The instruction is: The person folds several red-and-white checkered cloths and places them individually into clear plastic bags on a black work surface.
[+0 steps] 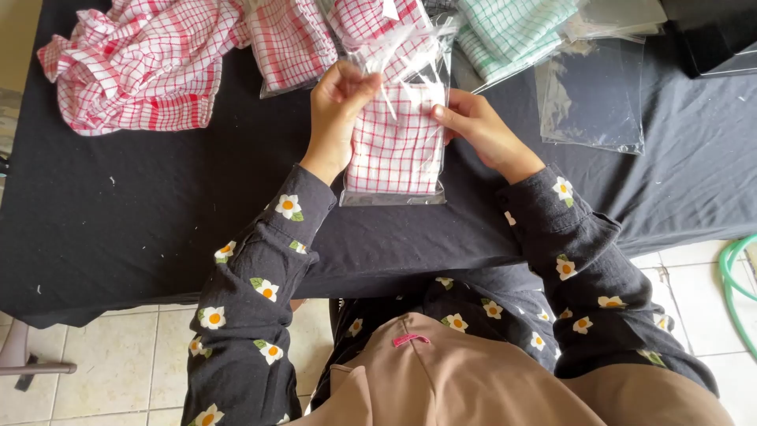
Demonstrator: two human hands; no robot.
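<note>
Left hand: the left hand (335, 110) pinches the upper left edge of a clear plastic bag (398, 170), fingers closed on the film.
Right hand: the right hand (477, 126) grips the bag's right edge, thumb pressed to its front.
Bag: it lies on the black tablecloth (118, 221) between both hands, holding a folded red-checked cloth (394, 142).
Nearby: a loose red-checked cloth (142, 63) far left, a bagged green-checked cloth (512, 31), an empty clear bag (591, 95) right.
</note>
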